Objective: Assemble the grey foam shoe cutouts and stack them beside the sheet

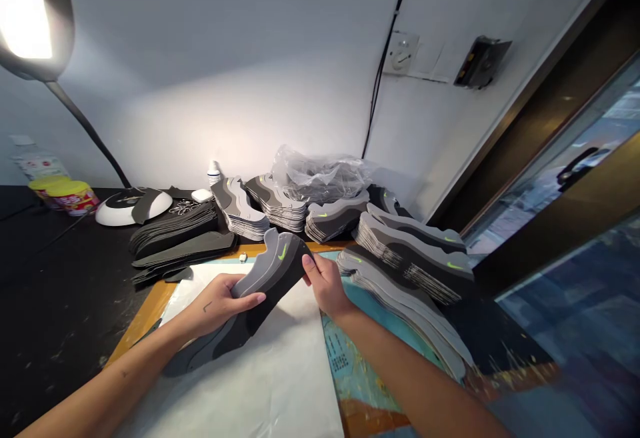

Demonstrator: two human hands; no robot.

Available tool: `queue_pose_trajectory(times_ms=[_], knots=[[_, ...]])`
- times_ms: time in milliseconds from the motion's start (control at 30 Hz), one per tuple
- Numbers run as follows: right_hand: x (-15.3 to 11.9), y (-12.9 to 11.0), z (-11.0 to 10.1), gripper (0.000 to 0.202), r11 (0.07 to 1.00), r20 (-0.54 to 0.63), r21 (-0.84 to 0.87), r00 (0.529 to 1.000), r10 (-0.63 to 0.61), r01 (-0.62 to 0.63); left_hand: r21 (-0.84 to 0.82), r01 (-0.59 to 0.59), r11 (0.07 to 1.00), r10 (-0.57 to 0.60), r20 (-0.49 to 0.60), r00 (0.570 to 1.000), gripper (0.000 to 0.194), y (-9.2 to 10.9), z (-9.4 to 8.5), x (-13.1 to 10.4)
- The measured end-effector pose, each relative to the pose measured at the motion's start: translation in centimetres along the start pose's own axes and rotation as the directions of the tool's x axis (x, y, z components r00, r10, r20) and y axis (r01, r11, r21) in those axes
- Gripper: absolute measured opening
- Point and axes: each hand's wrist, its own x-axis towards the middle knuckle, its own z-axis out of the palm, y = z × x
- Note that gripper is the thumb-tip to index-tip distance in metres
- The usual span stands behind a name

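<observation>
Between my two hands is a curved shoe upper panel (273,291), layered in light grey, dark grey and black, with a small yellow-green swoosh. My left hand (220,305) grips its left side, thumb lying across the front face. The thumb and fingers of my right hand (325,281) pinch its upper right end. The panel is tilted above a white sheet (280,385), its lower left end close to the sheet; whether it touches, I cannot tell. Right of my right hand lies a fanned stack of similar panels (400,298).
More panel stacks (415,251) line the back, one under clear plastic (320,171). Black pieces (175,228) are piled at left, near a lit lamp (35,25), its white base (107,211), a yellow-and-red tub (73,197) and a small white bottle (214,173). A metal-framed door (525,211) stands right.
</observation>
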Motion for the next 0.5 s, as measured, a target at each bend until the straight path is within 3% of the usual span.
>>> queue_pose_trajectory(times_ms=[133, 233, 367, 500], knots=[[0.4, -0.2, -0.5, 0.029, 0.986, -0.006, 0.164, 0.999, -0.041, 0.041, 0.145, -0.133, 0.980, 0.124, 0.070, 0.990, 0.038, -0.2, -0.9, -0.1], [0.8, 0.0, -0.7, 0.032, 0.991, -0.037, 0.125, 0.998, -0.050, 0.054, 0.264, -0.208, 0.942, 0.192, 0.086, 0.978, 0.037, 0.0, -1.5, -0.2], [0.9, 0.2, -0.5, 0.033, 0.996, -0.045, 0.044, 0.996, -0.074, 0.076, 0.298, -0.200, 0.934, 0.181, 0.089, 0.979, 0.038, 0.0, -1.8, -0.3], [0.7, 0.4, -0.3, 0.034, 0.993, -0.033, 0.100, 0.998, -0.061, 0.064, 0.289, -0.185, 0.939, 0.170, 0.073, 0.983, 0.038, 0.2, -1.6, -0.4]])
